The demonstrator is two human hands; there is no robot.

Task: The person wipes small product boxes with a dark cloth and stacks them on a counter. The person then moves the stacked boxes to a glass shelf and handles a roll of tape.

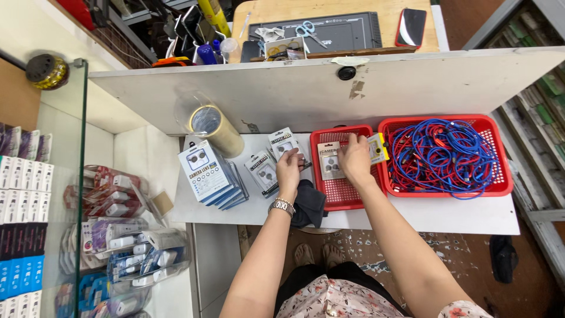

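Small grey lens pkt (pixel 330 160) flat in red basket (pixel 343 191).

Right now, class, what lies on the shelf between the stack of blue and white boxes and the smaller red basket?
In the head view, two carded packs, the left hand and a dark cloth lie between the stack of boxes and the smaller red basket.

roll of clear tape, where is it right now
In the head view the roll of clear tape lies at the back left of the white shelf, against the white panel, just behind the stack of small boxes.
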